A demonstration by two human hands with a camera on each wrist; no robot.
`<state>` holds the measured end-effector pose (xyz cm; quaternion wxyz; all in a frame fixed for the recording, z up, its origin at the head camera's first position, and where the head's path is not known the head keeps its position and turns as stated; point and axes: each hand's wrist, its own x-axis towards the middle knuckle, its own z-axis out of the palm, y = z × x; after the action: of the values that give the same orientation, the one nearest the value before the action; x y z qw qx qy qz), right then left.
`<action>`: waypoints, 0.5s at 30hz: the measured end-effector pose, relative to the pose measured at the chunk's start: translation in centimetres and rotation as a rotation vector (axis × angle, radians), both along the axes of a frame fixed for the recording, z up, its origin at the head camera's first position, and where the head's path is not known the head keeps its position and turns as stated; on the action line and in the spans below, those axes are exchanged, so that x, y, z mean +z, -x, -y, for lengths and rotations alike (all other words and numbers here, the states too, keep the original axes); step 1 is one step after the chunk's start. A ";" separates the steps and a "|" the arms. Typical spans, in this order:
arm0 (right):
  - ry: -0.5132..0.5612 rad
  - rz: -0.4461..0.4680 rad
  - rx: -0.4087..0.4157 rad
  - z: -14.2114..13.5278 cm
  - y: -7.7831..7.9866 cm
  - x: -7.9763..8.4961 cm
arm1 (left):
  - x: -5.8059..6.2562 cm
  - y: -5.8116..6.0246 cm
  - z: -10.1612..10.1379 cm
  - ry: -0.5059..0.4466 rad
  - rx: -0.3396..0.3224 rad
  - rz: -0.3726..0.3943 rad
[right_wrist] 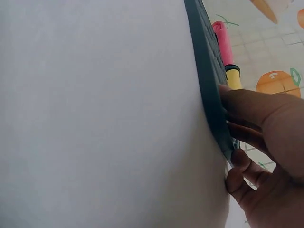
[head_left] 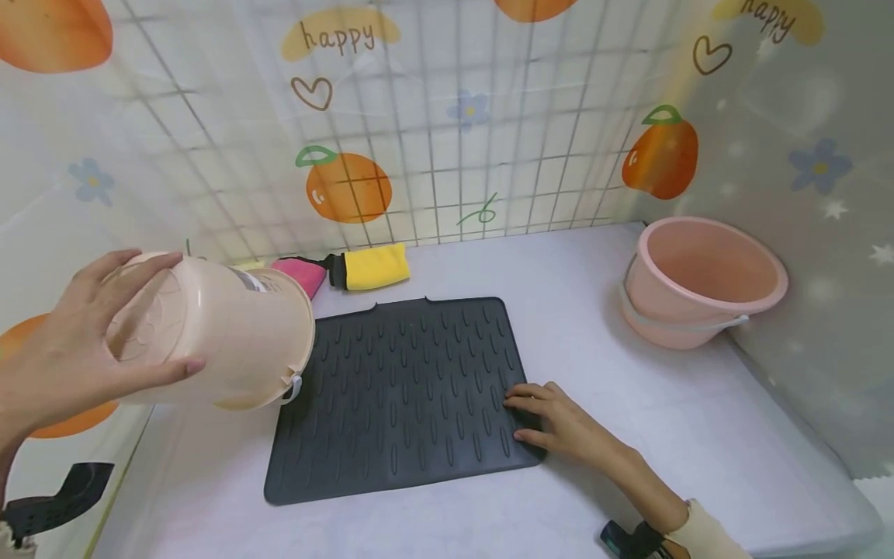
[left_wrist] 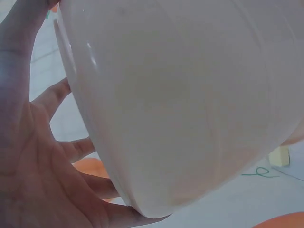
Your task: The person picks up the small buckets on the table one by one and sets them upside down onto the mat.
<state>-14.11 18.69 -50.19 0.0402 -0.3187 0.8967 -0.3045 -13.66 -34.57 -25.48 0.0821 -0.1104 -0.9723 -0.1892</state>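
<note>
At the left of the table (head_left: 566, 287), the left hand (head_left: 91, 334) gripped the cream bucket (head_left: 230, 330) by its base, fingers spread wide across the bottom and thumb along the side, with the bucket tipped over and its mouth facing right. The right hand (head_left: 566, 423), loosely open with bent fingers, rested on the right edge of the black mat (head_left: 412, 388), which lay centrally; a pink bucket (head_left: 660, 293) stood upright at the far right, and a yellow roll (head_left: 377, 266) lay beyond the mat.
</note>
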 end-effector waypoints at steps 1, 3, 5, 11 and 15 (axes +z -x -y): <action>0.002 -0.001 0.000 0.0 0.0 0.0 | -0.1 0.0 0.1 0.018 0.002 0.006; 0.005 -0.005 0.000 0.0 0.0 -0.1 | -0.1 0.1 0.3 0.045 0.002 0.021; 0.008 -0.007 0.001 0.0 0.0 -0.2 | -0.2 0.1 0.5 0.061 0.003 0.036; 0.005 -0.010 -0.003 0.0 0.0 -0.3 | -0.6 0.4 1.1 0.140 -0.018 0.034; -0.005 -0.006 -0.011 0.0 0.0 -0.2 | -1.2 0.4 1.0 0.137 -0.049 0.059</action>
<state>-14.14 18.66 -50.43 0.0367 -0.3147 0.8992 -0.3017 -14.10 -35.58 -26.68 0.0411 -0.1339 -0.9819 -0.1274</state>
